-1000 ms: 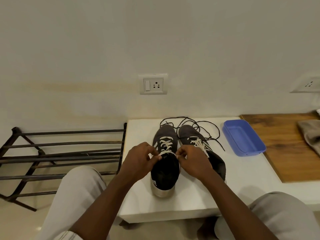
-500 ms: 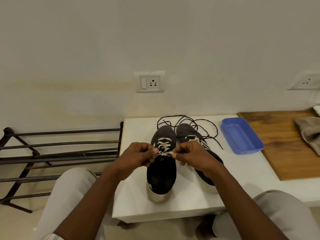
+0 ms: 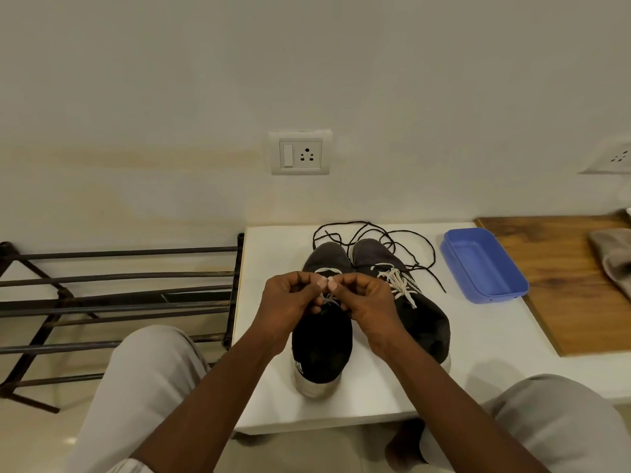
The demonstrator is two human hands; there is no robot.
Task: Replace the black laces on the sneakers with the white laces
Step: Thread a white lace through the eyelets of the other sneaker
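Two dark sneakers stand side by side on a low white table, toes toward the wall. The left sneaker carries a white lace, and both my hands pinch its ends just above the tongue. My left hand and my right hand nearly touch at the thumbs. The right sneaker has a white lace tied across its top. Loose black laces lie tangled on the table behind the toes.
A blue plastic tray sits right of the sneakers, beside a wooden surface with a beige cloth. A dark metal rack stands to the left. My knees flank the table's front edge.
My hands have drawn closer together and risen slightly over the left sneaker, pulling the white lace ends up. The camera view shifted a little; the sneakers stayed put.
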